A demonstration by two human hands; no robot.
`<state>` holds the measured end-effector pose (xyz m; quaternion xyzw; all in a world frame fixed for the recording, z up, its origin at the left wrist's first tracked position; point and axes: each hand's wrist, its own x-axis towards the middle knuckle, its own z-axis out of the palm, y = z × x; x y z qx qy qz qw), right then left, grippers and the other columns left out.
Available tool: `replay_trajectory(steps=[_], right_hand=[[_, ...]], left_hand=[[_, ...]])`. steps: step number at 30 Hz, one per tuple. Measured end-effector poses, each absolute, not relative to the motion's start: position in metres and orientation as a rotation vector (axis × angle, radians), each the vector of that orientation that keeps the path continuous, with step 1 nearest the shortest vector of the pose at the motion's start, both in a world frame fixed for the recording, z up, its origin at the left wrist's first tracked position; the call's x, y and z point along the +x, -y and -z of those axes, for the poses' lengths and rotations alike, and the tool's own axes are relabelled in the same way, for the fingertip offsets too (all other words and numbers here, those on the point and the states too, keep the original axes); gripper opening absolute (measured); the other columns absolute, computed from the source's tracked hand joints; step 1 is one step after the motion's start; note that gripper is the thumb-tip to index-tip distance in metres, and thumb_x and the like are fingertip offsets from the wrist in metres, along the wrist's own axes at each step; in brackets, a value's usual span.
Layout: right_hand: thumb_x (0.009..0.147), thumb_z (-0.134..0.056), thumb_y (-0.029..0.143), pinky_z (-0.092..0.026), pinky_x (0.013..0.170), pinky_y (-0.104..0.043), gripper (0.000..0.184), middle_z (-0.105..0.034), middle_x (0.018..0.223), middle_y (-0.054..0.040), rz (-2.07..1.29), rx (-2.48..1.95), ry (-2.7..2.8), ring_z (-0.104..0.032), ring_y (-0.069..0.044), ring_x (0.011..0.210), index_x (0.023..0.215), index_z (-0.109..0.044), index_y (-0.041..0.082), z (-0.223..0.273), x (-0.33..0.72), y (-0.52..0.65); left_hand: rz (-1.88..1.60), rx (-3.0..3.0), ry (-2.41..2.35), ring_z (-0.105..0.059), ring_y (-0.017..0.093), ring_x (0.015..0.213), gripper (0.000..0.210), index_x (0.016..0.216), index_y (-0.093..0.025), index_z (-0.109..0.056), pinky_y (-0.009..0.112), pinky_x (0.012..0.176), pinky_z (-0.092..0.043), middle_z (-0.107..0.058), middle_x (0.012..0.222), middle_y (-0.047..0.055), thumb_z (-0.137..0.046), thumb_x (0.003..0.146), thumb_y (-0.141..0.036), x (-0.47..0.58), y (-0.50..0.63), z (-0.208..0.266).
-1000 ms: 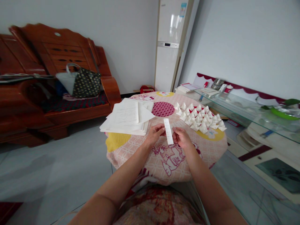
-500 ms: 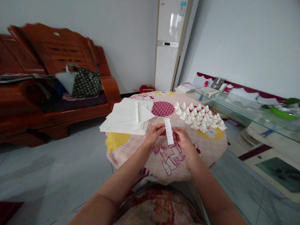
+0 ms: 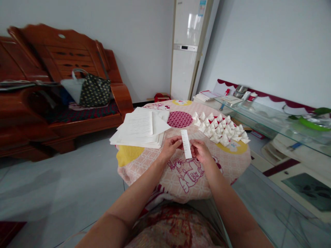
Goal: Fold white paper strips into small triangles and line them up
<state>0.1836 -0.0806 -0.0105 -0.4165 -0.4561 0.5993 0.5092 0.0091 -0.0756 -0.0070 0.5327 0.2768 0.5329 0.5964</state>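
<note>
A narrow folded strip of white paper (image 3: 186,144) with faint marks is held upright, slightly tilted, above the table. My left hand (image 3: 171,147) pinches its left edge between thumb and fingers. On the other edge, my right hand (image 3: 200,150) grips the strip the same way. To the left lies a stack of white paper sheets (image 3: 138,124), some with writing on them. Several small folded white paper boats (image 3: 219,129) stand in rows at the right of the table.
The round table wears a pink patterned cloth (image 3: 155,168). At the right is a glass-topped cabinet (image 3: 274,120) with papers and a green tray (image 3: 314,124). A wooden sofa (image 3: 72,58) with a dark patterned bag (image 3: 94,91) stands left; a tall white air conditioner (image 3: 184,65) is behind.
</note>
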Motion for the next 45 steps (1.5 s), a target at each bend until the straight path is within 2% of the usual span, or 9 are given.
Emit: replay_trajectory(steps=[5, 9, 17, 23, 28, 32, 35, 40, 45], right_hand=[[0.071, -0.075, 0.053, -0.029, 0.037, -0.024, 0.039, -0.05, 0.042, 0.0047, -1.399, -1.052, 1.158, -0.04, -0.009, 0.035, 0.058, -0.055, 0.022, 0.01, 0.185, 0.083], [0.074, -0.073, 0.053, -0.028, 0.039, -0.025, 0.04, -0.051, 0.043, 0.0039, -1.292, -1.082, 1.204, -0.039, -0.009, 0.036, 0.057, -0.055, 0.022, 0.008, 0.183, 0.086], [0.08, -0.07, 0.051, -0.029, 0.042, -0.026, 0.043, -0.05, 0.046, 0.0018, -1.137, -1.104, 1.279, -0.041, -0.01, 0.041, 0.053, -0.055, 0.022, -0.001, 0.178, 0.094], [0.084, -0.066, 0.052, -0.034, 0.045, -0.027, 0.043, -0.058, 0.052, -0.002, -1.108, -1.089, 1.319, -0.047, -0.012, 0.046, 0.055, -0.062, 0.021, 0.003, 0.179, 0.093], [0.082, -0.068, 0.052, -0.034, 0.045, -0.027, 0.04, -0.061, 0.055, -0.0026, -1.091, -1.089, 1.295, -0.05, -0.013, 0.047, 0.058, -0.065, 0.02, 0.003, 0.178, 0.093], [0.081, -0.069, 0.051, -0.034, 0.045, -0.027, 0.038, -0.061, 0.054, -0.0026, -1.08, -1.096, 1.282, -0.052, -0.013, 0.047, 0.059, -0.065, 0.02, -0.001, 0.175, 0.095], [0.081, -0.069, 0.052, -0.035, 0.045, -0.027, 0.038, -0.062, 0.055, -0.0026, -1.053, -1.099, 1.261, -0.052, -0.014, 0.047, 0.06, -0.065, 0.02, -0.003, 0.175, 0.096], [0.082, -0.068, 0.053, -0.035, 0.045, -0.027, 0.039, -0.062, 0.057, -0.0021, -0.988, -1.117, 1.284, -0.049, -0.013, 0.046, 0.06, -0.066, 0.02, 0.001, 0.177, 0.094], [0.08, -0.071, 0.048, -0.033, 0.045, -0.026, 0.033, -0.059, 0.055, 0.0001, -0.918, -1.135, 1.437, -0.047, -0.013, 0.049, 0.062, -0.069, 0.02, 0.007, 0.177, 0.091]], left_hand=[[-1.32, 1.264, -0.741, -0.065, 0.015, 0.064, 0.023, 0.091, -0.013, -0.075, 0.028, 0.065, -0.054, -0.072, 0.075, 0.003, -0.068, 0.074, -0.027, 0.01, 0.071, 0.012], [-1.375, 1.285, -0.803, -0.064, 0.014, 0.065, 0.032, 0.093, -0.014, -0.072, 0.025, 0.061, -0.051, -0.073, 0.079, 0.002, -0.061, 0.064, -0.016, 0.01, 0.069, 0.014], [-1.524, 1.48, -1.072, -0.061, 0.013, 0.068, 0.04, 0.106, -0.016, -0.065, 0.025, 0.065, -0.047, -0.066, 0.077, -0.001, -0.063, 0.067, -0.011, 0.006, 0.071, 0.015], [-1.551, 1.563, -1.185, -0.054, 0.012, 0.062, 0.013, 0.082, -0.017, -0.062, 0.026, 0.062, -0.041, -0.059, 0.069, -0.003, -0.065, 0.07, -0.012, 0.003, 0.073, 0.012], [-1.527, 1.56, -1.152, -0.055, 0.012, 0.061, 0.015, 0.082, -0.017, -0.063, 0.026, 0.062, -0.041, -0.061, 0.069, -0.003, -0.066, 0.068, -0.01, 0.003, 0.072, 0.011], [-1.54, 1.529, -1.129, -0.056, 0.013, 0.063, 0.015, 0.082, -0.018, -0.062, 0.025, 0.062, -0.043, -0.062, 0.071, -0.002, -0.068, 0.069, -0.012, 0.004, 0.07, 0.014], [-1.476, 1.5, -1.036, -0.058, 0.014, 0.062, 0.008, 0.083, -0.018, -0.066, 0.026, 0.061, -0.045, -0.063, 0.071, 0.0, -0.064, 0.074, -0.017, 0.004, 0.069, 0.014], [-1.496, 1.572, -1.034, -0.058, 0.015, 0.07, 0.012, 0.083, -0.018, -0.07, 0.027, 0.065, -0.046, -0.067, 0.08, 0.003, -0.064, 0.081, -0.027, 0.003, 0.069, 0.01], [-1.459, 1.468, -0.881, -0.049, 0.014, 0.064, 0.031, 0.076, -0.018, -0.063, 0.026, 0.062, -0.041, -0.056, 0.069, -0.001, -0.068, 0.084, -0.048, 0.001, 0.065, 0.009]])
